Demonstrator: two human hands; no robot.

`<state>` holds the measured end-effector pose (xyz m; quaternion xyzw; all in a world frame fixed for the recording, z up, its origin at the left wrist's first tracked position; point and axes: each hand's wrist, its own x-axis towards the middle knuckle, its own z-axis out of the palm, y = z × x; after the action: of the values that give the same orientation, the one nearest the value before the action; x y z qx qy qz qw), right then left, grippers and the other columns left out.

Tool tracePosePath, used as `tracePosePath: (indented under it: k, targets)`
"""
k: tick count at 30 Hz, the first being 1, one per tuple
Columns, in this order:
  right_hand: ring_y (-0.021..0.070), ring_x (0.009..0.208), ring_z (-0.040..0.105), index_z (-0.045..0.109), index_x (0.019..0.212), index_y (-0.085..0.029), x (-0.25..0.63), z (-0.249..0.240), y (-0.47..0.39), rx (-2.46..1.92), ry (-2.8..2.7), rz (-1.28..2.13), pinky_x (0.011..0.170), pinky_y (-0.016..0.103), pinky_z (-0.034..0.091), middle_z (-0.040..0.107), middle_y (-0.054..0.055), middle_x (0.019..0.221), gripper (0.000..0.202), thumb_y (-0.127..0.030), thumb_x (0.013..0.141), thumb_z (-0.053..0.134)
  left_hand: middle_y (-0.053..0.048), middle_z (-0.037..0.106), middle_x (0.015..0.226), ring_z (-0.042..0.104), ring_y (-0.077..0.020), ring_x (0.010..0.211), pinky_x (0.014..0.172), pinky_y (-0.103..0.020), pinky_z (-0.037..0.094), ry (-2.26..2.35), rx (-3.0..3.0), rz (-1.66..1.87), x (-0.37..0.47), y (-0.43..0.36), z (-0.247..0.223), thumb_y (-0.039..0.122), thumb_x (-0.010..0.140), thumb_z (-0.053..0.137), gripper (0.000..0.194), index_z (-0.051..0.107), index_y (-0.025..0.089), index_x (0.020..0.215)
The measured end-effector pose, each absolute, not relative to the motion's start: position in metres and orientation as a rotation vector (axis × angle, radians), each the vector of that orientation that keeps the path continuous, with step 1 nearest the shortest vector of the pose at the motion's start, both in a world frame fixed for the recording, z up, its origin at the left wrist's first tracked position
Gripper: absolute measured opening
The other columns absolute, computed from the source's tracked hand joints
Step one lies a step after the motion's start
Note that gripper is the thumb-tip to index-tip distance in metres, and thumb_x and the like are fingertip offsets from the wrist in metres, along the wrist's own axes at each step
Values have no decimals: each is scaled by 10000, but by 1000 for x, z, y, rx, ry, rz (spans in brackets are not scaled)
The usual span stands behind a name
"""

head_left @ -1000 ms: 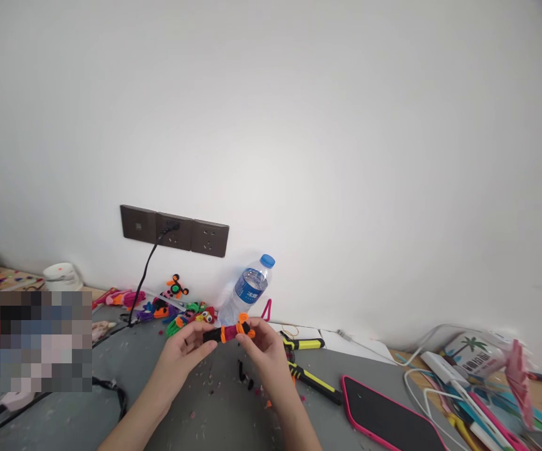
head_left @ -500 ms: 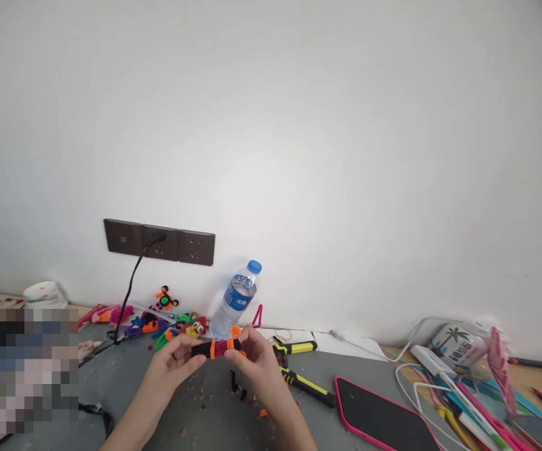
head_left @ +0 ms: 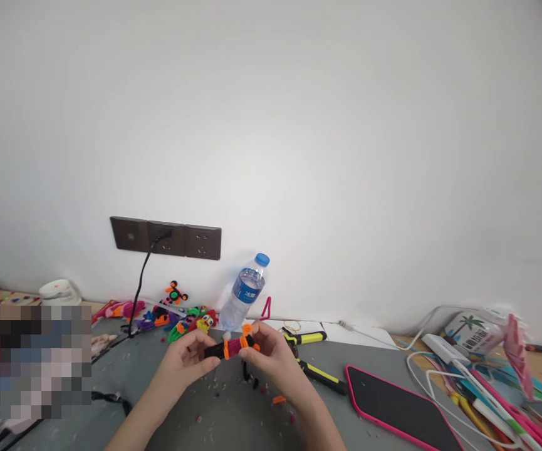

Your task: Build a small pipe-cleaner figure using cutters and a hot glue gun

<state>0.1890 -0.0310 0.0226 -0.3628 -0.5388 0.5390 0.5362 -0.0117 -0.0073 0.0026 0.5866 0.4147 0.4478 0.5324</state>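
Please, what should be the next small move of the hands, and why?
Perhaps the right hand could press down the orange curl, while the left hand steadies the black end: both hands hold the fuzzy piece, and the curl sticks up beside the right hand.

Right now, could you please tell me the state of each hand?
Left hand: closed, holding the fuzzy piece by its black end.
Right hand: closed, holding the fuzzy piece near its other end.
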Motion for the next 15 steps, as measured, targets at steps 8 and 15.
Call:
tracePosePath:
  k: [8, 15]
  targets:
    - [176, 814, 552, 587, 939, -196, 182, 19, -32, -919, -1321, 1195, 741, 262, 436, 597, 20, 866, 266, -395, 791, 684, -69, 619, 893, 613, -238, 906, 796, -301, 519, 1049, 1556, 1046, -11, -8, 5, 396, 714, 698, 247, 607, 196, 826]
    - [122, 657, 471, 524, 873, -210, 183, 18, -29, -906, -1233, 1198, 623, 222, 388, 504, -39, 736, 313, -424, 750, 716, -83, 662, 904, 635, -256, 897, 789, -312, 536, 1058, 1634, 1026, -4, -10, 1, 411, 731, 681, 263, 656, 196, 881]
